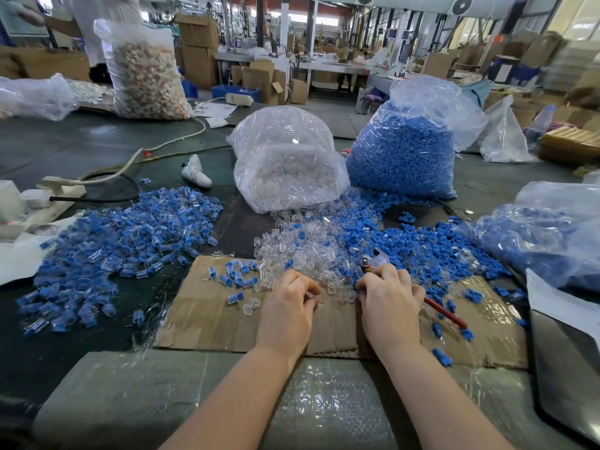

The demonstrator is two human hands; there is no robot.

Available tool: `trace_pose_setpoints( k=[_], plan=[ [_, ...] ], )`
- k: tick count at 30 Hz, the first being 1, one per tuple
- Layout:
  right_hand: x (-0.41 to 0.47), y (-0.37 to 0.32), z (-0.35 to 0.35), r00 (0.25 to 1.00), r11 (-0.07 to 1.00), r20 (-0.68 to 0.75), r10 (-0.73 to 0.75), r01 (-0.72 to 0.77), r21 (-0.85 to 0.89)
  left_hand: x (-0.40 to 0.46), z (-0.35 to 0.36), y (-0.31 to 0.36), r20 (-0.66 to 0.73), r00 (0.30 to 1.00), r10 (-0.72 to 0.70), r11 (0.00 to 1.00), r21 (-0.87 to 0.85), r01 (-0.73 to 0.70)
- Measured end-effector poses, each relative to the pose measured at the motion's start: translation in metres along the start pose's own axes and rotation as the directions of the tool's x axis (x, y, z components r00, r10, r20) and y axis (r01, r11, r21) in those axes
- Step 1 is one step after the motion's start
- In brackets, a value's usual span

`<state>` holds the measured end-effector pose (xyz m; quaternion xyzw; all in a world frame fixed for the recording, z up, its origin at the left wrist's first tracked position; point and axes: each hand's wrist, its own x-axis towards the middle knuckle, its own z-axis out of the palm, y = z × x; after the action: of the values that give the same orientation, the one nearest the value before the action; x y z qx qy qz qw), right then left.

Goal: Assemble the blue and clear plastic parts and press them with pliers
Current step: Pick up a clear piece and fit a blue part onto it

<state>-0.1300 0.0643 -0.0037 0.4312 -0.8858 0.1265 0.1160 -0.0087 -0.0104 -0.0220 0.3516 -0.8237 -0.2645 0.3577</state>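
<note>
The left hand curls its fingers around a small clear part; the right hand grips red-handled pliers. Loose clear parts lie just beyond the fingertips, blue parts further right.

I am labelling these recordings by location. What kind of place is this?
Probably a factory assembly floor: bulk bags of blue parts and clear parts, stacked cardboard boxes, and long workbenches behind.

Both hands sit on the cardboard: the left hand pinches a small clear part, the right hand grips red-handled pliers, with loose clear parts and blue parts heaped just beyond.
</note>
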Motion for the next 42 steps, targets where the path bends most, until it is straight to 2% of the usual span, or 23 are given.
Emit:
trace_pose_setpoints(
  k=[5, 14, 20, 25, 30, 35, 42],
  plan=[
    [0.000, 0.002, 0.001, 0.999, 0.999, -0.021, -0.042, 0.042, 0.003, 0.001, 0.001, 0.000, 0.052, 0.998, 0.024, 0.999, 0.037, -0.026],
    [-0.004, -0.002, 0.000, 0.981, 0.977, -0.175, -0.078, 0.110, 0.184, 0.000, -0.001, 0.001, 0.044, 0.999, 0.001, 1.000, 0.008, -0.001],
    [-0.012, -0.011, 0.000, 0.964, 0.891, -0.254, -0.083, 0.186, 0.414, 0.000, -0.006, 0.004, 0.024, 1.000, 0.006, 0.999, -0.053, -0.005],
    [-0.019, -0.014, 0.006, 0.963, 0.838, -0.261, -0.064, 0.194, 0.509, 0.001, -0.005, 0.002, 0.000, 1.000, -0.001, 0.998, -0.070, 0.001],
    [-0.023, -0.013, 0.006, 0.964, 0.823, -0.261, -0.049, 0.187, 0.536, 0.000, -0.005, 0.000, -0.019, 1.000, -0.022, 0.991, -0.130, 0.019],
    [-0.025, -0.012, 0.006, 0.958, 0.807, -0.278, -0.074, 0.222, 0.548, 0.001, -0.006, 0.000, 0.044, 0.987, -0.151, 0.940, -0.301, 0.158],
    [-0.027, -0.013, 0.003, 0.947, 0.768, -0.295, -0.128, 0.283, 0.575, 0.001, -0.008, 0.001, 0.093, 0.985, -0.143, 0.939, -0.302, 0.165]
  ],
)
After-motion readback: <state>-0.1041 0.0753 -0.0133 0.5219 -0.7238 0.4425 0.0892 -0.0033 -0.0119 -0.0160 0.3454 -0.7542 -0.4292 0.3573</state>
